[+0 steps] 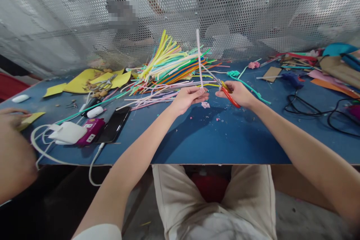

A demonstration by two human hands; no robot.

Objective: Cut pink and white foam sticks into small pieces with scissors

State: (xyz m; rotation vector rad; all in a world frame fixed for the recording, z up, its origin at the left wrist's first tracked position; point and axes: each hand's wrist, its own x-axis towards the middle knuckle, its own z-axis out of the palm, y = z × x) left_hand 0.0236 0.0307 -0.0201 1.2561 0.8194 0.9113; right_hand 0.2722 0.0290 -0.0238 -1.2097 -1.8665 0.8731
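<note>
Pinched in my left hand (189,99) is a pale pink pipe cleaner (199,56), standing nearly upright above the fingers. My right hand (236,93) grips a pair of scissors (231,96) with red and yellow handles; their blades point up and left, close to the pipe cleaner. Whether the blades touch it I cannot tell. Below my left fingertips sits a small pink clump (205,105) on the blue table (197,146), among scattered pink snippets. Behind both hands lies a big heap of coloured pipe cleaners (171,63), with loose lilac ones (154,97) in front.
A phone (114,125), a purple power adapter (91,131) and white cables lie at left, near another person's arm (17,150). At right are a glue gun (294,79) and black cord (306,108). A perforated metal screen (225,7) stands behind the table.
</note>
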